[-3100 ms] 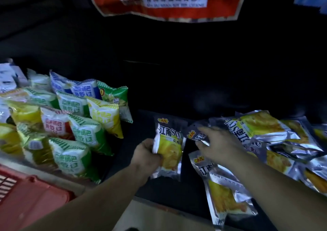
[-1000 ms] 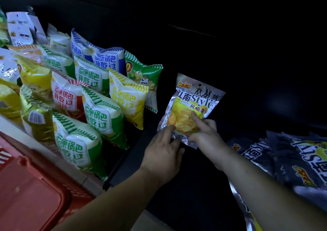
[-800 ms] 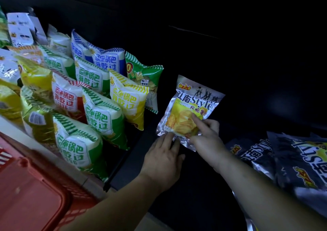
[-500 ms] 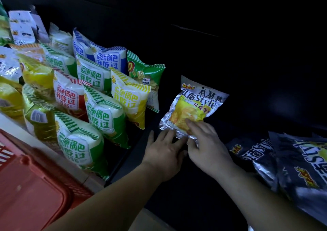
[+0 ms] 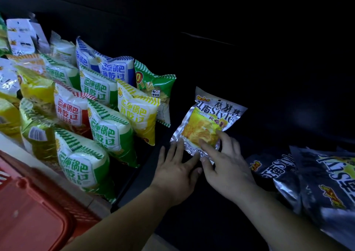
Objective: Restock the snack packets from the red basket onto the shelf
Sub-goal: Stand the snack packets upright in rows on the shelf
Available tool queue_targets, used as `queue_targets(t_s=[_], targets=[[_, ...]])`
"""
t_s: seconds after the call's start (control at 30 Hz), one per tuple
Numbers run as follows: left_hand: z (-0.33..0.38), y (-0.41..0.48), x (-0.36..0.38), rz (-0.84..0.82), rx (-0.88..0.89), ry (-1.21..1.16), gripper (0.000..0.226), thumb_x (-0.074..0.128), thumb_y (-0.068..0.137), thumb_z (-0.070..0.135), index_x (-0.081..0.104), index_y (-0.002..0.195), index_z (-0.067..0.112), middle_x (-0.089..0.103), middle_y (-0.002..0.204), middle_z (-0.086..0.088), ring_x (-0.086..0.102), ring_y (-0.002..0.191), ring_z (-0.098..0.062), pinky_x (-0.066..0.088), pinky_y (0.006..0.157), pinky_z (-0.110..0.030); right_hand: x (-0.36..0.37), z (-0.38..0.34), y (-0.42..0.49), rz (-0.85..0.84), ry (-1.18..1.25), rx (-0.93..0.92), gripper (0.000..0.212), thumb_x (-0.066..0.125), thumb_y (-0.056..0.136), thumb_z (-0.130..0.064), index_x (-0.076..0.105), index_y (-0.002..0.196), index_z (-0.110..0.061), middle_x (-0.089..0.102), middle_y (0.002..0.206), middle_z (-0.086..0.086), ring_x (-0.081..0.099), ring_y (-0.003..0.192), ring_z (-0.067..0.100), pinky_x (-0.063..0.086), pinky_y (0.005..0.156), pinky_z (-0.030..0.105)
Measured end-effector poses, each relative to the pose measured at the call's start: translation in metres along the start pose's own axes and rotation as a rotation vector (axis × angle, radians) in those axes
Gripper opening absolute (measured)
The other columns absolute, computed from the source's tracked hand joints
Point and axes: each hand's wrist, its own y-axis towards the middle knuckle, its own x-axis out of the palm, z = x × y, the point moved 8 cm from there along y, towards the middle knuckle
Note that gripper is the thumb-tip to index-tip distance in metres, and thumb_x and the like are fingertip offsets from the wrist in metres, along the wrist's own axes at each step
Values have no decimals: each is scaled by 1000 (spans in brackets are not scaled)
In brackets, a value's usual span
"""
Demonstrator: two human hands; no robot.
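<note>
Chip packet: the silver-and-yellow chip packet (image 5: pixel 208 120) stands on the dark shelf (image 5: pixel 182 222), printed face toward you, its top leaning back and to the right. Its lower seam is at the shelf floor.
Left hand: your left hand (image 5: pixel 175 172) lies flat, palm down, with the fingers (image 5: pixel 179 145) straight and slightly spread. The fingertips reach the packet's lower left corner. It grips nothing.
Right hand: your right hand (image 5: pixel 227 164) is spread wide, its fingers (image 5: pixel 206 147) laid on the lower front of the chip packet, pressing rather than pinching. The thumb's position is hard to tell in the dim light.
Hands, relation: they are side by side and nearly touching at the packet's bottom edge.
Left neighbours: rows of striped snack packets (image 5: pixel 107 133) in green, red, blue and yellow stand upright, filling the left part of the shelf. The yellow striped packet (image 5: pixel 138 114) and the green packet (image 5: pixel 153 83) behind it stand closest to the chip packet, with a dark gap between.
Right neighbours: dark foil packets (image 5: pixel 311 177) lie flat in a loose, overlapping heap, near your right forearm.
Red basket: the red basket (image 5: pixel 32 218) sits at lower left, in front of the shelf edge. Its contents are out of view.
</note>
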Motion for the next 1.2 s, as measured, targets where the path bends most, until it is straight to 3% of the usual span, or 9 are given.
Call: queue_targets(t_s=[0.07, 0.17, 0.27, 0.37, 0.5, 0.83, 0.97, 1.1, 1.2], targets=[[-1, 1, 0, -14, 1, -3, 66, 14, 94, 66, 25, 157, 48, -3, 171, -15, 2, 158, -34, -2, 126, -54, -1, 3, 4, 13, 52, 43, 51, 47, 100, -46, 33, 149, -53, -2, 161, -15, 16, 147, 15, 48, 100, 39], [-3, 9, 0, -109, -6, 18, 72, 3, 88, 69, 9, 158, 52, -17, 170, -11, -11, 158, -29, -5, 127, -49, 6, 8, 11, -86, 249, 89, 52, 46, 102, -47, 29, 150, -57, -14, 161, -30, 16, 152, 9, 41, 110, 35], [-5, 20, -10, -67, -30, -136, 59, 24, 97, 65, 30, 154, 50, 9, 170, -14, 8, 157, -33, 12, 127, -50, 3, 9, 14, -94, 283, 78, 53, 46, 102, -47, 28, 151, -56, -10, 163, -30, 11, 153, 5, 37, 114, 38], [-11, 18, -23, 94, -80, -283, 58, 33, 94, 64, 51, 145, 43, 46, 155, -11, 36, 146, -33, 30, 119, -49, -14, 11, 12, 69, 165, 60, 49, 49, 99, -47, 40, 147, -51, 16, 163, -22, 26, 148, 7, 48, 102, 41], [-13, 7, -22, 98, -95, -312, 64, 30, 93, 68, 46, 150, 42, 39, 160, -9, 34, 146, -31, 31, 119, -46, -19, 16, 10, 138, 156, 57, 46, 54, 97, -47, 51, 142, -44, 32, 153, -21, 46, 132, 11, 53, 92, 40], [-7, -11, -33, 213, -96, -388, 56, 45, 97, 55, 56, 144, 26, 49, 150, -8, 47, 132, -29, 44, 108, -42, -31, 10, -4, 122, 127, 25, 41, 56, 97, -34, 58, 138, -32, 45, 138, -20, 52, 123, 8, 52, 92, 36], [12, -22, -53, 163, -120, -477, 59, 43, 96, 55, 52, 146, 25, 53, 144, -1, 50, 131, -24, 46, 106, -38, -58, -1, -28, 109, 186, -2, 34, 58, 92, -36, 67, 124, -31, 55, 121, -22, 59, 110, 3, 54, 92, 35], [52, -32, -88, 81, -129, -628, 53, 57, 100, 40, 45, 151, 29, 52, 143, 6, 53, 119, -1, 42, 96, -20, -106, -2, -62, 36, 106, 8, 40, 54, 87, -40, 67, 124, -31, 58, 114, -18, 60, 105, 7, 54, 91, 34], [94, -37, -106, -81, -139, -760, 58, 56, 102, 40, 38, 156, 28, 51, 149, 3, 50, 135, -10, 37, 103, -18, -149, 23, -93, 42, 27, 118, 43, 55, 86, -38, 66, 127, -29, 61, 114, -11, 63, 102, 12, 53, 90, 34]])
